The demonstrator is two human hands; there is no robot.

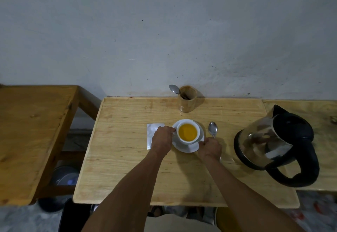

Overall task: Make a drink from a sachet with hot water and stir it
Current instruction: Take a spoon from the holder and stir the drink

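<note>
White cup point(187, 131) of orange drink upright on saucer point(187, 148), silver sachet point(152, 133) flat beside it

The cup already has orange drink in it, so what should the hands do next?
Probably pick up the spoon with the right hand and stir. The cup on its saucer already holds orange liquid, the sachet lies flat beside it, and the kettle stands apart. The left hand is at the cup's side and could steady it. The spoon lies right by the right hand.

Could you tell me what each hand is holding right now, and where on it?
The left hand grips the cup at its left side; the right hand touches the saucer rim.
</note>
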